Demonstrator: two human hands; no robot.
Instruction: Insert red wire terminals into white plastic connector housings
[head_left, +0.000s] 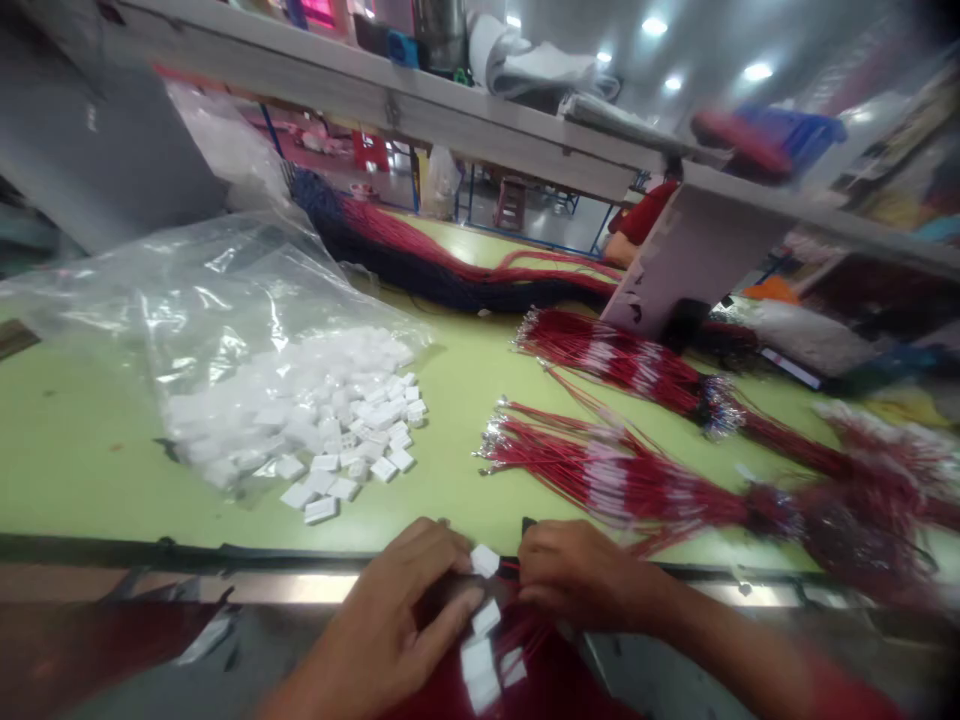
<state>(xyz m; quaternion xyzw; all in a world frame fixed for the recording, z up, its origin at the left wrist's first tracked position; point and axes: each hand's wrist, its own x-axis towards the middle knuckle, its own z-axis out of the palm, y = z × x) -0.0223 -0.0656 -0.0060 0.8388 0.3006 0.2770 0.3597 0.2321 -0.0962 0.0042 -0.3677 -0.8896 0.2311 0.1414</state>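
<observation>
1. While the left hand [382, 625] pinches a white connector [485, 561] with curled fingers [450, 590], the right hand [577, 575], almost shut, holds its red wires [510, 567].
2. More connectors [330, 440] spill from a plastic bag [225, 290] on the green table [90, 440].

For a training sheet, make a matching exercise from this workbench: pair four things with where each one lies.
Things:
1) White connector housing
2) Clear plastic bag
3) Dark blue and red wire hank
4) Red wire bunches

Places:
A) Far side of the green table
B) Right side of the table
C) Between the left hand and the right hand
D) Left side of the table, around a heap of white connectors

Pairs: 1-C, 2-D, 3-A, 4-B
</observation>
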